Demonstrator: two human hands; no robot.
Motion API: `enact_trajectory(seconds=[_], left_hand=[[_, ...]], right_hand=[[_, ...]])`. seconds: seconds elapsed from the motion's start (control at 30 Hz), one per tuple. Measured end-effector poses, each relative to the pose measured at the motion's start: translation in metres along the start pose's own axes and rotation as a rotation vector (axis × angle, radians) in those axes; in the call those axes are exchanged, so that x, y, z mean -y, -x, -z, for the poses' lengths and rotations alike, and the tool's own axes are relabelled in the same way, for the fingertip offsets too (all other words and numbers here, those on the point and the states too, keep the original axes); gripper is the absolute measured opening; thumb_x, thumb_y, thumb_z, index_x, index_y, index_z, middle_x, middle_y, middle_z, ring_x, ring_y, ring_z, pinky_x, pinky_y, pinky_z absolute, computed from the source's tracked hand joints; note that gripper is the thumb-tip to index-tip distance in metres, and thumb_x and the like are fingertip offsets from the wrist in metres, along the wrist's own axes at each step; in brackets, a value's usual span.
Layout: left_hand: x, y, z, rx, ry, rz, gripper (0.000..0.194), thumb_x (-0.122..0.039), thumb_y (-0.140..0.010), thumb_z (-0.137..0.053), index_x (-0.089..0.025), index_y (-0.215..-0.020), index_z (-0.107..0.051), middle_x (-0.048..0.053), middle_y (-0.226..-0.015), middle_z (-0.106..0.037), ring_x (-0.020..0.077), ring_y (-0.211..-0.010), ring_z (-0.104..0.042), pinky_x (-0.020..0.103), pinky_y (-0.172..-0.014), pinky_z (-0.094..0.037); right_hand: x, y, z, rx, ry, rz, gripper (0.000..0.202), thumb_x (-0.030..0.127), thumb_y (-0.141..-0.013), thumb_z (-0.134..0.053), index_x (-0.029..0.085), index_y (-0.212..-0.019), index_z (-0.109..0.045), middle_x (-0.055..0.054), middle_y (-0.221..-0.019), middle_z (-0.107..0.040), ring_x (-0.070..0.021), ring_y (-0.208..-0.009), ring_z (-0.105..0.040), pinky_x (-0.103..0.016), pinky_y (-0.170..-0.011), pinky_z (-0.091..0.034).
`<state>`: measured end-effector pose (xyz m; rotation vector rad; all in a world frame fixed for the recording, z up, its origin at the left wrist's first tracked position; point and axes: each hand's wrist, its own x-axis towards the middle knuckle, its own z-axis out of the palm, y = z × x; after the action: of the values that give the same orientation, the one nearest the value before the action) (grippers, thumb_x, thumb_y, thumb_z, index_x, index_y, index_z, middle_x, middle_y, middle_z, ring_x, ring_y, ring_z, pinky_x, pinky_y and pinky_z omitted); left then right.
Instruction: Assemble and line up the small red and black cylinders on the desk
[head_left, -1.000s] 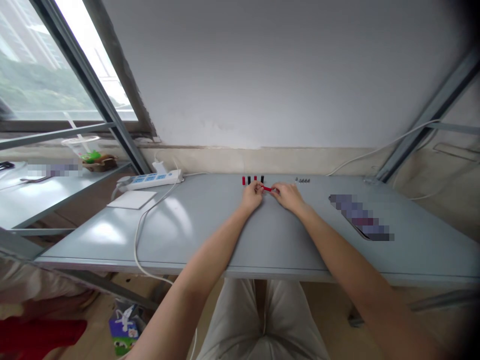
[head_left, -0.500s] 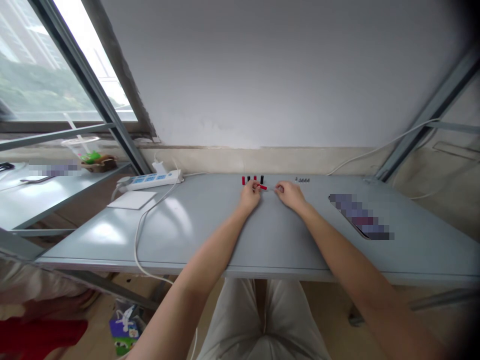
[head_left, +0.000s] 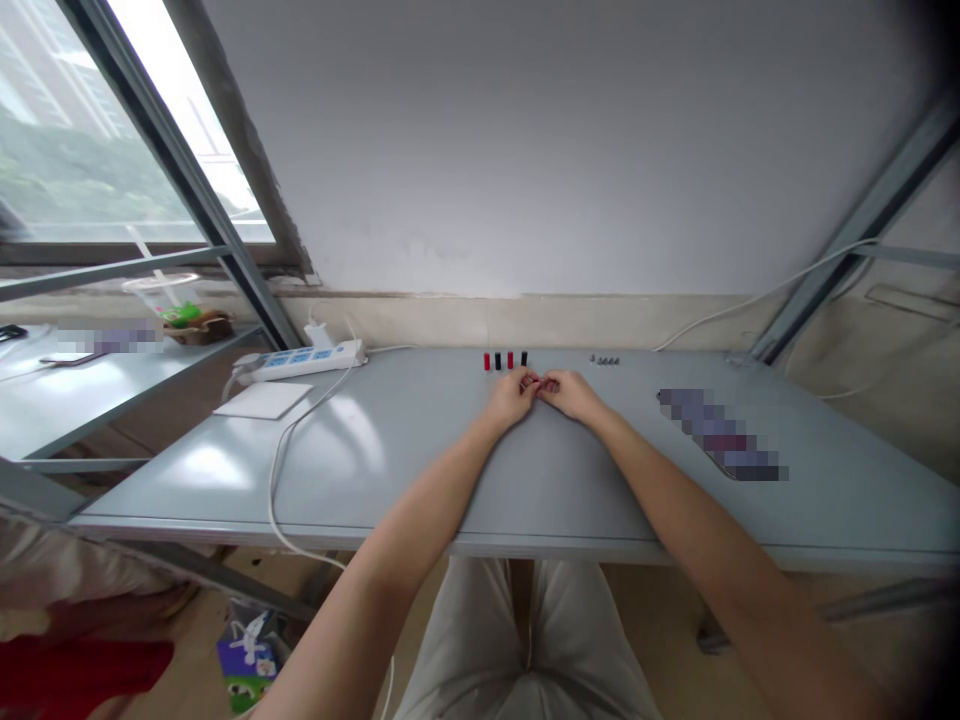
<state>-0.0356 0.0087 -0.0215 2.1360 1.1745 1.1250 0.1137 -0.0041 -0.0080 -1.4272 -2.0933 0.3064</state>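
My left hand (head_left: 513,396) is closed on a small red cylinder (head_left: 535,382), mostly hidden by the fingers. My right hand (head_left: 568,392) meets it there, its fingertips pinched at the cylinder's right end. Whatever those right fingers pinch is too small and covered to name. Just behind my left hand, short red cylinders (head_left: 487,361) and black cylinders (head_left: 498,361) stand upright in a row, several in all. Small metal pieces (head_left: 608,361) lie in a line behind and to the right of my right hand.
A phone-like slab (head_left: 720,435), blurred out, lies on the grey desk (head_left: 570,490) to the right. At the left are a white power strip (head_left: 307,361), a white flat square (head_left: 264,401) and a loose cable (head_left: 274,470). A plastic cup (head_left: 169,295) stands on the neighbouring desk.
My right hand has moved left and my left hand slightly right, so the fingertips now come together at the red cylinder. Before, a gap separated them, with the cylinder more exposed.
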Motion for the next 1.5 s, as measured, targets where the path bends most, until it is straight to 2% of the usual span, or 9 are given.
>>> enact_trajectory(seconds=[0.07, 0.17, 0.27, 0.43, 0.87, 1.33, 1.5], left_hand=[[0.000, 0.000, -0.001, -0.025, 0.014, 0.003, 0.015, -0.017, -0.080, -0.050, -0.015, -0.094, -0.056, 0.002, -0.076, -0.062, 0.0087, -0.063, -0.052, 0.021, -0.064, -0.043], [0.000, 0.001, -0.001, -0.065, 0.017, 0.014, 0.023, -0.019, -0.079, -0.052, -0.014, -0.102, -0.054, 0.002, -0.080, -0.062, 0.0080, -0.059, -0.051, 0.022, -0.063, -0.043], [0.002, 0.002, 0.000, -0.044, 0.001, 0.009, 0.017, -0.019, -0.079, -0.050, -0.014, -0.094, -0.058, 0.003, -0.080, -0.063, 0.0089, -0.061, -0.051, 0.023, -0.064, -0.043], [0.005, 0.004, 0.000, -0.007, -0.049, 0.010, 0.014, -0.018, -0.079, -0.048, -0.014, -0.085, -0.061, 0.003, -0.074, -0.063, 0.0109, -0.064, -0.054, 0.024, -0.065, -0.044], [0.009, 0.004, -0.002, 0.014, -0.058, 0.000, 0.017, -0.018, -0.078, -0.047, -0.014, -0.081, -0.063, 0.001, -0.065, -0.060, 0.0100, -0.058, -0.051, 0.022, -0.058, -0.040], [0.007, 0.004, -0.002, 0.026, -0.068, 0.010, 0.018, -0.018, -0.078, -0.046, -0.013, -0.082, -0.064, 0.002, -0.066, -0.061, 0.0101, -0.060, -0.051, 0.022, -0.059, -0.040], [0.003, 0.005, 0.000, 0.035, -0.114, 0.007, 0.020, -0.018, -0.078, -0.045, -0.014, -0.083, -0.064, 0.003, -0.067, -0.061, 0.0110, -0.060, -0.051, 0.023, -0.062, -0.042]], right_hand=[[-0.003, -0.004, 0.000, -0.013, 0.034, -0.011, 0.017, 0.029, -0.076, -0.055, 0.017, -0.076, -0.066, -0.003, -0.068, -0.063, -0.0135, -0.062, -0.054, -0.024, -0.061, -0.039], [-0.014, -0.015, 0.003, -0.103, 0.065, -0.084, 0.016, 0.030, -0.074, -0.058, 0.016, -0.075, -0.066, -0.004, -0.068, -0.064, -0.0141, -0.063, -0.055, -0.024, -0.060, -0.039], [-0.029, -0.030, 0.008, -0.202, 0.053, -0.231, 0.016, 0.029, -0.072, -0.061, 0.015, -0.074, -0.066, -0.005, -0.070, -0.065, -0.0152, -0.066, -0.057, -0.023, -0.060, -0.039], [-0.048, -0.051, 0.011, -0.189, 0.085, -0.378, 0.014, 0.027, -0.070, -0.064, 0.014, -0.073, -0.067, -0.007, -0.073, -0.066, -0.0166, -0.069, -0.059, -0.024, -0.062, -0.040], [-0.058, -0.065, 0.001, -0.167, 0.165, -0.357, 0.010, 0.022, -0.071, -0.060, 0.014, -0.072, -0.066, -0.006, -0.072, -0.066, -0.0158, -0.068, -0.058, -0.023, -0.060, -0.039], [-0.056, -0.070, -0.001, -0.100, 0.205, -0.382, 0.013, 0.027, -0.072, -0.062, 0.015, -0.073, -0.066, -0.007, -0.076, -0.066, -0.0161, -0.071, -0.059, -0.023, -0.062, -0.039], [-0.057, -0.069, 0.000, -0.040, 0.220, -0.424, 0.011, 0.016, -0.073, -0.056, 0.014, -0.076, -0.066, -0.009, -0.080, -0.067, -0.0165, -0.074, -0.060, -0.022, -0.063, -0.039]])
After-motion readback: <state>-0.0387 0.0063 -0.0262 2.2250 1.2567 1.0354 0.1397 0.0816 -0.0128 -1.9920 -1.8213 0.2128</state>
